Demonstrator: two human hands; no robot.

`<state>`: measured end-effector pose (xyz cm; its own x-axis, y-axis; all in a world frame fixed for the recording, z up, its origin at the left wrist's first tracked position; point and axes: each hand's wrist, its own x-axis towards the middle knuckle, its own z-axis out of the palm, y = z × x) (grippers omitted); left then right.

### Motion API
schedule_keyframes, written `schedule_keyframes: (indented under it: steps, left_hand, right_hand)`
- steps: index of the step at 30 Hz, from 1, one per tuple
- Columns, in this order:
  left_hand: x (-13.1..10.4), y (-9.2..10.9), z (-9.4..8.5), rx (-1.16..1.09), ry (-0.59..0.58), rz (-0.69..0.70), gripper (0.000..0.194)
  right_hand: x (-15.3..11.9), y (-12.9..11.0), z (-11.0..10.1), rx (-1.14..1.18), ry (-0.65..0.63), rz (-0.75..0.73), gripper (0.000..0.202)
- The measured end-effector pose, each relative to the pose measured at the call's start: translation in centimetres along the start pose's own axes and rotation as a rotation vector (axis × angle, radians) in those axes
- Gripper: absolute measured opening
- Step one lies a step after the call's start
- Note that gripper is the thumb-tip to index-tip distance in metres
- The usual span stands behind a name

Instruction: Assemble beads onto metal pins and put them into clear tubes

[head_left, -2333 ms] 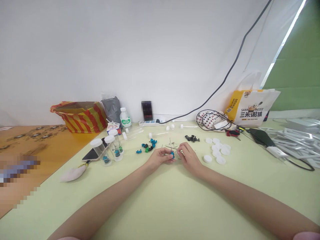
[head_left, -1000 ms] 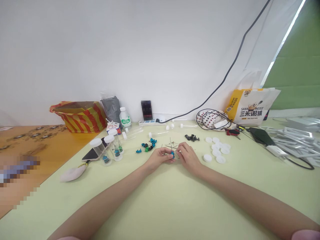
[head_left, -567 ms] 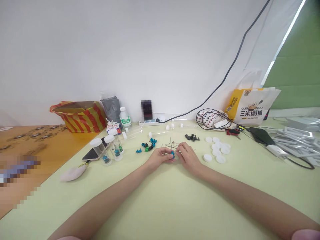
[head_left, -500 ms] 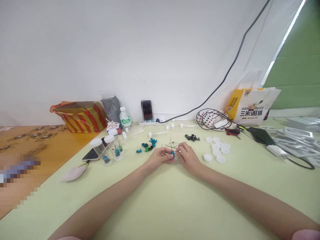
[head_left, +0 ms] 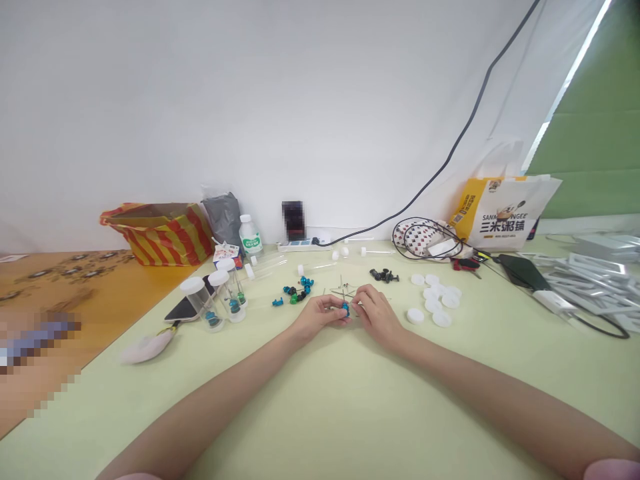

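Observation:
My left hand (head_left: pixel 318 319) pinches a small shiny blue part (head_left: pixel 345 307) between thumb and fingertips. A thin metal rod (head_left: pixel 343 291) stands up from it. Just to the right, my right hand (head_left: pixel 379 316) is closed, its fingertips together close beside the blue part; what they grip is hidden. Thin metal pieces (head_left: pixel 334 291) lie behind my hands. Left of them sits a pile of blue, green and dark small parts (head_left: pixel 299 291). Black small parts (head_left: pixel 384 275) are heaped behind my right hand, and white round caps (head_left: pixel 433 293) lie scattered to its right.
Clear tubes with white lids (head_left: pixel 204 308) stand at left near a phone (head_left: pixel 183 309). A bottle (head_left: pixel 250 235), a striped bag (head_left: pixel 167 233) and a power strip (head_left: pixel 303 245) line the wall. To the right are coiled cables (head_left: pixel 431 239), a paper bag (head_left: pixel 503 213) and stacked white frames (head_left: pixel 595 287).
Almost nothing differs. Both hands stay in the same place around the blue part, with only a very slight shift of the fingers.

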<state>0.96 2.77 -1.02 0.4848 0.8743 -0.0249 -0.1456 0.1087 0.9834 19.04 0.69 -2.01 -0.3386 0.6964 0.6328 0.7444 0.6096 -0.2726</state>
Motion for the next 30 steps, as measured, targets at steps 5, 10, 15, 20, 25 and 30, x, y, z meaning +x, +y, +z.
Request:
schedule_keyframes:
  steps: [5,10,15,20,25,30]
  left_hand:
    - [0.06,-0.08,-0.06,-0.008,-0.002,-0.003,0.034]
    - [0.11,-0.15,-0.1,-0.007,0.001,-0.007,0.034]
    - [0.04,-0.02,-0.01,-0.005,-0.005,0.0,0.032]
    - [-0.04,0.13,0.08,0.0,-0.008,0.002,0.033]
    - [-0.03,0.12,0.08,0.004,-0.004,0.007,0.032]
    - [-0.08,0.18,0.13,0.011,-0.006,0.007,0.033]
  right_hand:
    - [0.0,0.1,0.04,-0.005,0.002,0.005,0.016]
    - [-0.05,0.16,-0.03,-0.006,0.008,0.006,0.016]
    - [0.01,0.07,-0.09,-0.006,0.001,0.001,0.014]
    - [0.03,-0.04,-0.12,0.001,0.005,-0.012,0.014]
    - [0.03,0.0,-0.15,-0.001,-0.001,-0.005,0.012]
    - [0.04,0.07,-0.09,-0.006,-0.008,-0.003,0.012]
